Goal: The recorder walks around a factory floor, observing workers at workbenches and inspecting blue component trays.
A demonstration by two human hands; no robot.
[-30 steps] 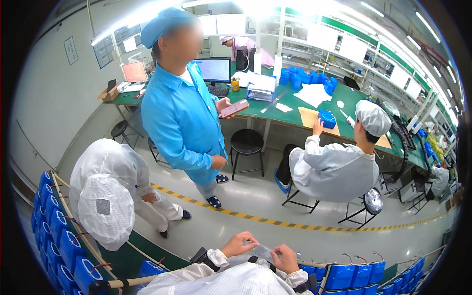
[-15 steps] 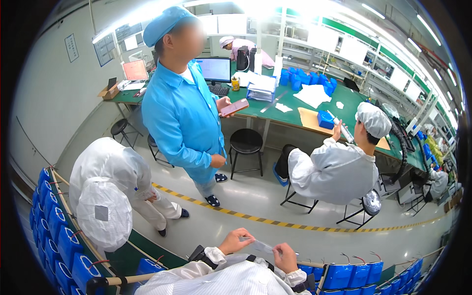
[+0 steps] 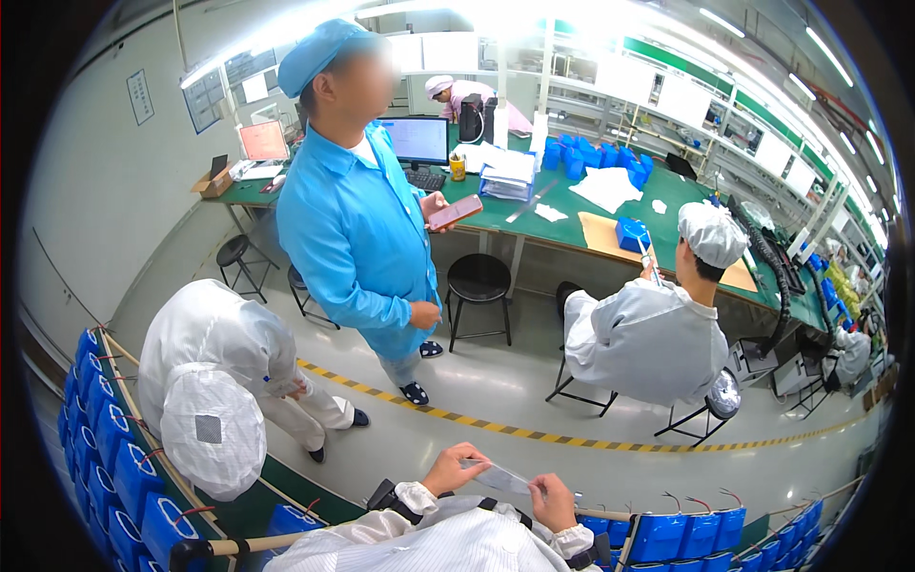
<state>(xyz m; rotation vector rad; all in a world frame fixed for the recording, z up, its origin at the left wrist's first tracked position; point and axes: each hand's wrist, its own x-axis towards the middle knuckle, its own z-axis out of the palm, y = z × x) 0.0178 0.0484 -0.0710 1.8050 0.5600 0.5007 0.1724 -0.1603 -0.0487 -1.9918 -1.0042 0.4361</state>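
A thin, translucent greyish strip point(image 3: 503, 479), perhaps plastic film, is stretched between my two hands in front of my body. My left hand point(image 3: 456, 469) pinches its left end between thumb and fingers. At the other end, my right hand point(image 3: 553, 501) closes on it with the fingertips. The strip slopes down a little toward the right. Blue wrapped packs point(image 3: 660, 536) with red and black wires stand in a row close by my right forearm. Another blue pack point(image 3: 291, 520) lies left of my left forearm.
A person in white point(image 3: 214, 419) bends over beside the left rack of blue packs point(image 3: 133, 477). Another in blue point(image 3: 353, 229) stands holding a phone point(image 3: 456, 212). A third person point(image 3: 658, 324) sits at the green bench point(image 3: 534, 224). Black stools point(image 3: 479, 276) stand on the floor.
My hands keep their hold, and the strip has turned slightly. The seated person has lowered the hands and shifted the head left. The bending person's head has moved slightly right and down.
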